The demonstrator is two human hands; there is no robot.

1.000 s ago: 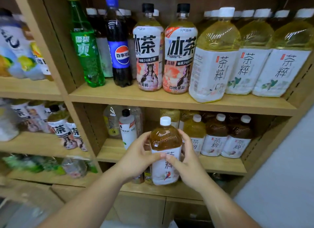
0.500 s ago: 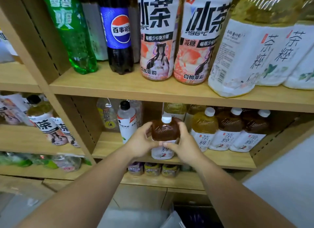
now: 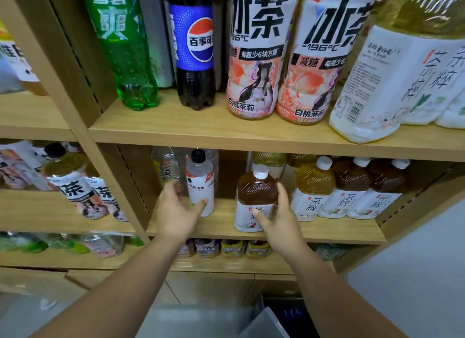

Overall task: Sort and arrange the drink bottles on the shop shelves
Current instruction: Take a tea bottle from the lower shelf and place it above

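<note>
Your left hand (image 3: 176, 213) had let go and spread open toward the white bottle (image 3: 200, 184). Your right hand (image 3: 276, 218) stayed clamped on the brown tea bottle (image 3: 255, 199), now standing near the middle shelf's (image 3: 221, 224) front edge, left of its matching row: placement looked nearly finished.

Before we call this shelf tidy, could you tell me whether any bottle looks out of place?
On the top shelf, the leftmost big yellow tea bottle shows its barcode side while its neighbours face front. Below, the brown tea bottle under the right hand stands forward of its row.
</note>
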